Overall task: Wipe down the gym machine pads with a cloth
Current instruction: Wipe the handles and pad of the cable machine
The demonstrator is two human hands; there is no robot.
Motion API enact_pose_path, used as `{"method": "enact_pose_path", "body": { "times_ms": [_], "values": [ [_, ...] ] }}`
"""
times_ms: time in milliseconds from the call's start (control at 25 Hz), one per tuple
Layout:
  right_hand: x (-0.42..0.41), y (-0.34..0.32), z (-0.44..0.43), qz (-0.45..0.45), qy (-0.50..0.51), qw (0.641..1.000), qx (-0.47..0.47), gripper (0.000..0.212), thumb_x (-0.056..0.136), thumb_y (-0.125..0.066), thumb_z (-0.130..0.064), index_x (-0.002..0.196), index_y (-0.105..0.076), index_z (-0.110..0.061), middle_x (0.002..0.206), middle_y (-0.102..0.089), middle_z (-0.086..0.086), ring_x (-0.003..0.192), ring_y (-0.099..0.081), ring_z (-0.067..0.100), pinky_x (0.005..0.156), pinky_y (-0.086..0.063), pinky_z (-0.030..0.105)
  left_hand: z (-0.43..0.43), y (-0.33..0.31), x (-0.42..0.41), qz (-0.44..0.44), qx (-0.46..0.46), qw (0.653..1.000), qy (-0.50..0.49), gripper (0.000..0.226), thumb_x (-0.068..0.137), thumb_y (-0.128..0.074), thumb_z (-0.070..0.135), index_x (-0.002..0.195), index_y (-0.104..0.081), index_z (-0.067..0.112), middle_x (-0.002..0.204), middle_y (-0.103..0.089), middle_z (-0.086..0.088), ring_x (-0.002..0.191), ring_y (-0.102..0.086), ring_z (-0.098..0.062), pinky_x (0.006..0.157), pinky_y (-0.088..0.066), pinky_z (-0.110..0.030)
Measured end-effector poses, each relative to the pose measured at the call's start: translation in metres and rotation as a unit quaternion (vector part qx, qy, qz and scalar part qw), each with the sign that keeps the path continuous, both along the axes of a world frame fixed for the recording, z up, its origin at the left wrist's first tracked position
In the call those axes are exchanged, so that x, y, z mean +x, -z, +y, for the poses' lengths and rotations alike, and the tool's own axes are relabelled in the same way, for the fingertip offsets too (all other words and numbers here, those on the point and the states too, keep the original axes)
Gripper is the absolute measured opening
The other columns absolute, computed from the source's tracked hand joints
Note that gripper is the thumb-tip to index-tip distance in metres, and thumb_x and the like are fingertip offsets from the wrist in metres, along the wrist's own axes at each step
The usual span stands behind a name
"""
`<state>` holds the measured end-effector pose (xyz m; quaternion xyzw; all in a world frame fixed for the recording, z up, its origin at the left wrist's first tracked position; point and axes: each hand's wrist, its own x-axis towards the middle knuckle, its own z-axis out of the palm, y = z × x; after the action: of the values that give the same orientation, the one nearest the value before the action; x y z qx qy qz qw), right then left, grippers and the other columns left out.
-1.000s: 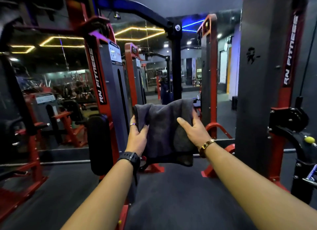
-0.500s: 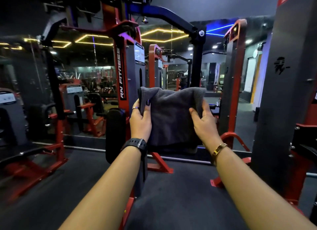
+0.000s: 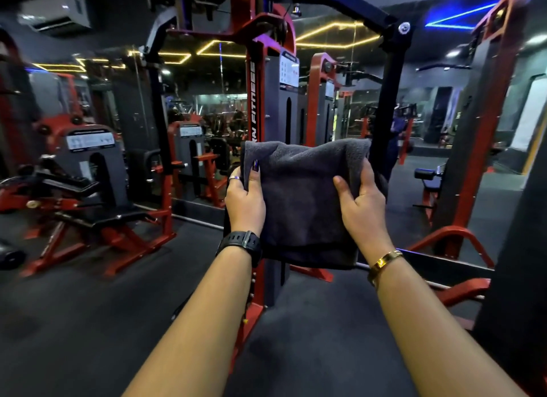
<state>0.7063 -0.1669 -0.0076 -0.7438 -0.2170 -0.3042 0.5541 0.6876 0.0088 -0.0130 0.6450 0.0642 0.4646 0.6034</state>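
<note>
A dark grey folded cloth hangs in front of me at chest height, held by both hands. My left hand, with a ring and a black watch, grips its left edge. My right hand, with a gold bracelet, pinches its right edge. Straight behind the cloth rises a red and grey weight-stack machine marked RN FITNESS; the cloth hides whatever pad it carries. At the left stands a red machine with a black padded bench.
A black and blue overhead frame crosses above. A tall grey and red column stands at the right, with red floor feet around it. Mirrors line the far wall. Dark rubber floor lies below my arms.
The view has swung left: the central machine and right column have shifted right, and the bench machine at the left has come into sight. Both hands keep hold of the cloth.
</note>
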Motion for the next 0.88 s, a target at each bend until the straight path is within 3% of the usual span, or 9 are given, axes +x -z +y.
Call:
{"method": "enact_pose_path", "body": {
  "times_ms": [80,320,440,600,880],
  "values": [
    [-0.003,0.004,0.006,0.002,-0.006,1.0,-0.004,0.054,0.094,-0.054,-0.023,0.143,-0.033,-0.025,0.13,-0.054,0.002,0.113,-0.045,0.007,0.091,-0.029,0.009,0.005,0.003,-0.011,-0.003,-0.003,1.0,-0.015,0.025,0.096,-0.048,0.034,0.109,-0.059,0.015,0.098,-0.064,-0.003,0.095,-0.061,-0.022,0.081,-0.05,-0.034],
    [-0.015,0.015,0.055,0.007,-0.062,0.998,-0.011,0.054,0.094,-0.054,-0.027,0.143,-0.03,-0.031,0.129,-0.055,0.004,0.118,-0.051,0.017,0.1,-0.038,0.027,0.053,0.016,-0.038,-0.002,-0.006,0.998,-0.059,0.031,0.095,-0.048,0.037,0.114,-0.058,0.014,0.104,-0.065,-0.003,0.099,-0.061,-0.021,0.089,-0.05,-0.041],
    [-0.021,0.02,0.094,-0.033,-0.059,0.997,-0.027,0.054,0.093,-0.055,-0.028,0.142,-0.033,-0.026,0.133,-0.052,0.005,0.119,-0.05,0.017,0.1,-0.041,0.03,0.095,0.021,-0.05,-0.013,-0.017,0.997,-0.07,0.032,0.096,-0.047,0.038,0.115,-0.057,0.014,0.106,-0.065,-0.003,0.101,-0.061,-0.02,0.091,-0.05,-0.042],
    [-0.03,0.023,0.17,-0.041,-0.064,0.996,-0.037,0.056,0.093,-0.054,-0.029,0.144,-0.031,-0.023,0.136,-0.049,0.007,0.121,-0.048,0.017,0.096,-0.037,0.025,0.174,0.025,-0.064,-0.009,-0.01,0.996,-0.083,0.03,0.094,-0.047,0.042,0.108,-0.057,0.018,0.104,-0.066,-0.003,0.098,-0.062,-0.02,0.089,-0.05,-0.046],
    [-0.057,0.05,0.315,0.007,-0.06,0.998,0.004,0.053,0.093,-0.053,-0.032,0.142,-0.031,-0.03,0.136,-0.049,0.004,0.121,-0.049,0.019,0.099,-0.04,0.033,0.315,0.034,-0.091,0.026,0.023,0.995,-0.096,0.04,0.095,-0.047,0.039,0.122,-0.056,0.01,0.113,-0.065,-0.008,0.104,-0.06,-0.023,0.092,-0.049,-0.043]
  ]
}}
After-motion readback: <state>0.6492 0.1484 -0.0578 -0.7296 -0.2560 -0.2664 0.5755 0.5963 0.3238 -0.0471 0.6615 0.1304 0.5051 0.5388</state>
